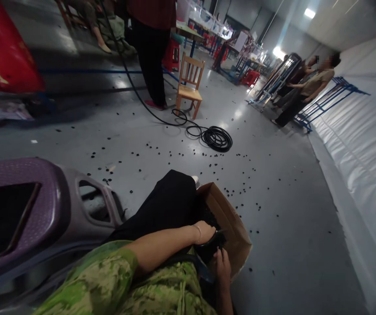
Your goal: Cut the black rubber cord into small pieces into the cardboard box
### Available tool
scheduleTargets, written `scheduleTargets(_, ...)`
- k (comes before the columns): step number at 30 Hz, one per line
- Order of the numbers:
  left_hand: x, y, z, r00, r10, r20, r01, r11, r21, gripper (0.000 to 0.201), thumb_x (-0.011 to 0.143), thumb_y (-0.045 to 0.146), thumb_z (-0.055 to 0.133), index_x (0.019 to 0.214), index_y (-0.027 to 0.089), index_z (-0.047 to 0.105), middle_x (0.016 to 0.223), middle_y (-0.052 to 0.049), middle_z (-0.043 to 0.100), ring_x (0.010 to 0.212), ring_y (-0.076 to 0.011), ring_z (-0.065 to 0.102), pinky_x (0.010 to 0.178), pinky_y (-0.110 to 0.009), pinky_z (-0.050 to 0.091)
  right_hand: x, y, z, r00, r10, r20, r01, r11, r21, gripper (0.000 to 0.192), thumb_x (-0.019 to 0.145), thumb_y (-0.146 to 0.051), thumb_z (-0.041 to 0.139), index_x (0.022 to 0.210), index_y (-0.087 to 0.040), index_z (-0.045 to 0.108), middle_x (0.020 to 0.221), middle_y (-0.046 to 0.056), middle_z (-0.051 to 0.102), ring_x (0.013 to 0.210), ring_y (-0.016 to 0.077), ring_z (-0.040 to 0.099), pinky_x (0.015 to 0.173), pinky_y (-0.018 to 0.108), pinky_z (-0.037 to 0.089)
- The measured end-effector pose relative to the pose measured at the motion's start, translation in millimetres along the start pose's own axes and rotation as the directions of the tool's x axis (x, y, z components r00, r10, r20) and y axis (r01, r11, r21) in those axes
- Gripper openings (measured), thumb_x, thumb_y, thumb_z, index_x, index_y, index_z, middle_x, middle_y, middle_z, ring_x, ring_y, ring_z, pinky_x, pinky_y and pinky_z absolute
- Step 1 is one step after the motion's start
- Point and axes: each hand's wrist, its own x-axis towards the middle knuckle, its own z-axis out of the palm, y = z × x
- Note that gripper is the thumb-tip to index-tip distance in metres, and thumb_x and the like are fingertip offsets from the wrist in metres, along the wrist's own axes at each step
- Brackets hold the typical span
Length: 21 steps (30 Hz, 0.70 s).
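Observation:
An open cardboard box (237, 227) stands close against my legs, with a mass of small black pieces (209, 215) in its dark inside. My left hand (205, 232), with a bracelet at the wrist, is closed over the box at a dark, curved thing whose kind I cannot make out. Just below it, my right hand (223, 262) has its fingertips pinched together beside the black pieces. Whatever lies between those fingers is too small and dark to name.
Small black rings lie scattered over the grey floor (293, 192). A purple stool (48, 175) bearing a phone (5, 216) is at left. Ahead are a coiled black hose (217, 139), a wooden chair (190, 87) and a standing person (151, 52). More people stand by racks at right.

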Motion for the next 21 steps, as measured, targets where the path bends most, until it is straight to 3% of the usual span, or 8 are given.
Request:
scheduleTargets(3, 0.1, -0.4, 1.0, 1.0, 0.006, -0.002, -0.006, 1.0, 0.01, 0.022, 0.086, 0.02, 0.045, 0.103, 0.011, 0.055, 0.094, -0.017, 0.068, 0.084, -0.0254, 0.068, 0.068, -0.035, 0.053, -1.3, -1.6, -5.2, 0.999, 0.031, -0.017, -0.03, 0.997, 0.074, 0.053, 0.078, -0.058, 0.046, 0.107, -0.017, 0.065, 0.084, 0.005, 0.069, 0.066, 0.0159, 0.061, 0.061, 0.024, 0.047)
scheduleTargets(6, 0.2, -1.1, 3.1, 1.0, 0.003, -0.007, -0.003, 1.0, -0.008, 0.022, 0.087, 0.022, 0.043, 0.102, 0.011, 0.056, 0.094, -0.017, 0.068, 0.085, -0.0255, 0.067, 0.07, -0.035, 0.053, -5.3, 2.3, -1.4, 0.998, 0.064, -0.02, -0.064, 0.998, 0.024, 0.057, 0.076, -0.057, 0.047, 0.112, -0.017, 0.064, 0.1, 0.008, 0.069, 0.077, 0.0181, 0.063, 0.066, 0.026, 0.048)
scheduleTargets(9, -0.1, -1.8, 4.3, 1.0, -0.012, 0.005, 0.012, 1.0, -0.026, 0.023, 0.089, 0.022, 0.04, 0.101, 0.012, 0.056, 0.094, -0.016, 0.068, 0.085, -0.0264, 0.067, 0.07, -0.037, 0.053, -11.3, 11.4, 9.9, 0.992, 0.122, 0.026, -0.12, 0.991, -0.065, 0.06, 0.075, -0.057, 0.045, 0.111, -0.015, 0.066, 0.079, 0.006, 0.07, 0.061, 0.0173, 0.061, 0.057, 0.027, 0.046)
scheduleTargets(12, -0.8, -2.2, 4.8, 0.999, -0.026, 0.02, 0.027, 0.999, -0.031, 0.022, 0.088, 0.025, 0.043, 0.101, 0.012, 0.055, 0.094, -0.016, 0.067, 0.086, -0.0263, 0.067, 0.071, -0.036, 0.052, -16.0, 19.6, 20.1, 0.997, 0.076, 0.004, -0.075, 0.993, -0.086, 0.053, 0.075, -0.055, 0.044, 0.107, -0.018, 0.067, 0.067, 0.002, 0.067, 0.055, 0.0166, 0.058, 0.053, 0.026, 0.043)
scheduleTargets(17, -2.0, -1.5, 4.1, 0.999, -0.031, 0.014, 0.031, 0.999, -0.027, 0.023, 0.089, 0.024, 0.041, 0.103, 0.012, 0.055, 0.095, -0.016, 0.066, 0.087, -0.0257, 0.067, 0.071, -0.036, 0.051, -16.6, 21.7, 19.0, 0.99, 0.13, -0.055, -0.131, 0.991, -0.017, 0.054, 0.074, -0.052, 0.045, 0.11, -0.016, 0.061, 0.066, 0.001, 0.065, 0.054, 0.0155, 0.059, 0.053, 0.025, 0.045)
scheduleTargets(21, -3.7, 0.6, -0.2, 0.999, -0.041, 0.016, 0.041, 0.999, -0.032, 0.023, 0.09, 0.025, 0.039, 0.104, 0.013, 0.054, 0.095, -0.016, 0.067, 0.087, -0.0246, 0.067, 0.072, -0.035, 0.051, -14.7, 10.4, 8.1, 0.99, 0.134, -0.046, -0.13, 0.989, 0.071, 0.046, 0.07, -0.052, 0.052, 0.097, -0.016, 0.064, 0.075, 0.004, 0.068, 0.059, 0.0147, 0.06, 0.055, 0.024, 0.046)
